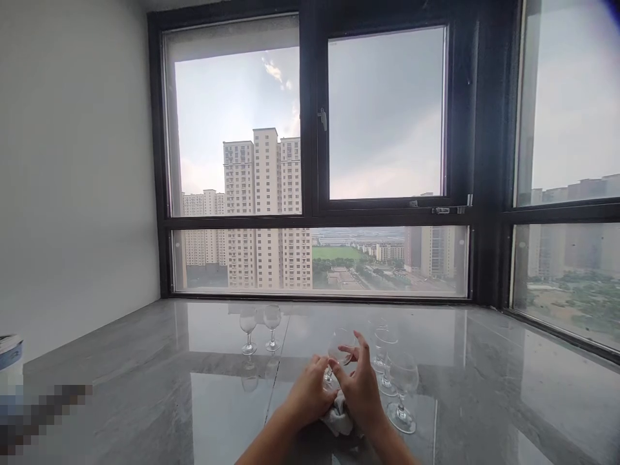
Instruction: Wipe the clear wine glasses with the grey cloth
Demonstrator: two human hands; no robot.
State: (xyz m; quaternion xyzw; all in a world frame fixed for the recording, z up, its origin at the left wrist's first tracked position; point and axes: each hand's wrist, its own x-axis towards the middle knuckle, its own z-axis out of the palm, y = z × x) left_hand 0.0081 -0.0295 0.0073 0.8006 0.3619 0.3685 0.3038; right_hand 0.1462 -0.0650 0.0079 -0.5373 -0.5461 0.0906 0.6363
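A clear stemmed wine glass (341, 342) stands between my two hands at the middle front of the grey surface. My left hand (310, 392) is closed at its stem and foot, the fingertips curled in. My right hand (359, 384) has its thumb and lower fingers at the stem and bowl, with the index finger raised. A crumpled white cloth (340, 418) lies bunched beneath both palms; which hand presses it I cannot tell. Close to the right of my right hand are several more wine glasses, the nearest glass (402, 387) upright on its foot.
Two upright wine glasses, a left one (248, 329) and a right one (272, 326), stand farther back on the glossy grey tiled ledge (145, 361). Dark-framed windows (310, 223) rise behind it. A white container (10, 361) is at the left edge, beside a pixelated patch.
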